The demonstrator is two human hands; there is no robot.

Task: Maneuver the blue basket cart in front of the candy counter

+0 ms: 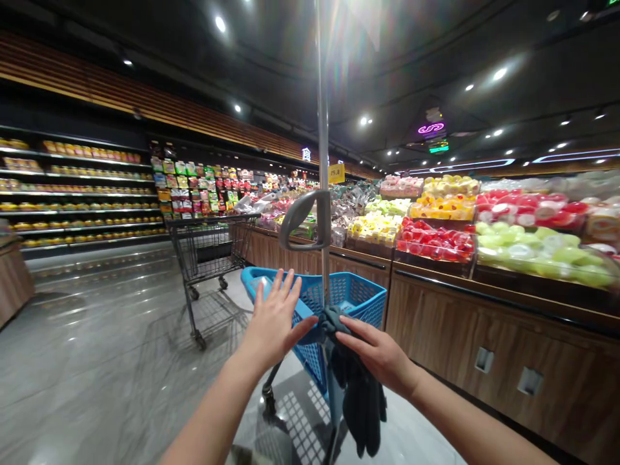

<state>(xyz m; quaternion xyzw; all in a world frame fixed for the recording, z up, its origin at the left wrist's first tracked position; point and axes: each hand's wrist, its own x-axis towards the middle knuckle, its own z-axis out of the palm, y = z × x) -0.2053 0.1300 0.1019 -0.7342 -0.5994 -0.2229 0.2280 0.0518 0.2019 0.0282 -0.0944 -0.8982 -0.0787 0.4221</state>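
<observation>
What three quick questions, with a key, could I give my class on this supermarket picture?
1. Multiple choice: what stands on the floor to the left of the blue basket? A, a stepladder; B, a wire shopping cart; C, a stack of crates.
2. True or false: the dark cloth hangs down below the right hand.
3. Short answer: which hand has its fingers spread wide?

Key: 1, B. 2, true. 3, the left hand.
</observation>
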